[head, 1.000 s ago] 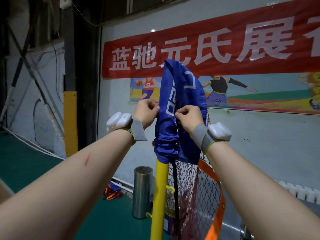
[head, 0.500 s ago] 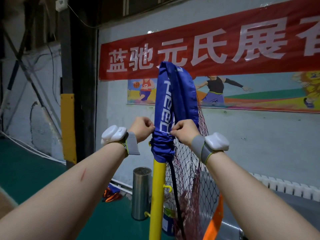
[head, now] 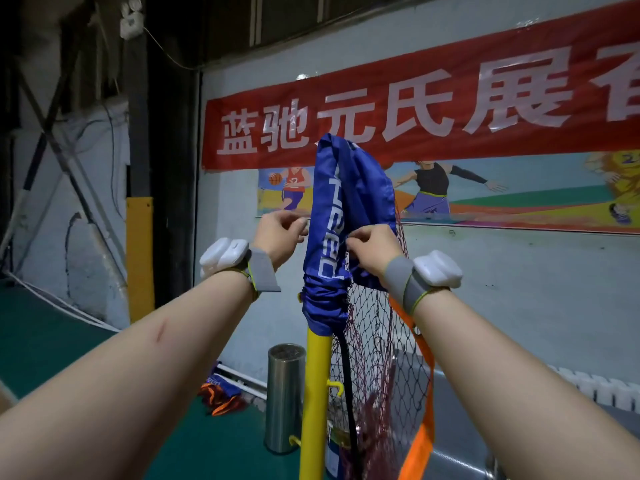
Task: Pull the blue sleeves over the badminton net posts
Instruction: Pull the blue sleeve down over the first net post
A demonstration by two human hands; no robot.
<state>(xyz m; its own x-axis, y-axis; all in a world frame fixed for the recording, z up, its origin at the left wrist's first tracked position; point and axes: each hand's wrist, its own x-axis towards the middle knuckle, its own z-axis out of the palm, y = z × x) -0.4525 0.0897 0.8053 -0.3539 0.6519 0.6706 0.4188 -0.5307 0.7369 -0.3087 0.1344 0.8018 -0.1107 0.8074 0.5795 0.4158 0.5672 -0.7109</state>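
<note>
Hands shift higher up the blue sleeve [head: 332, 209]; yellow post [head: 315, 393] mostly bare.
Right hand [head: 370, 251] pinches fabric; left hand [head: 280, 233] fingers curled, grip unclear.

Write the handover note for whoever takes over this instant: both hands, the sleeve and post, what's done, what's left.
Left hand: fingers curled at the left edge of the blue sleeve; whether it pinches the cloth is unclear.
Right hand: pinches the sleeve's front.
Sleeve: over the top of the yellow post, hem bunched just below the hands; the net hangs out beneath it on the right.
Done: sleeve is on the post top.
Left: pull it down the bare post, probably easing the bunched hem along. The other post is out of view.
</note>
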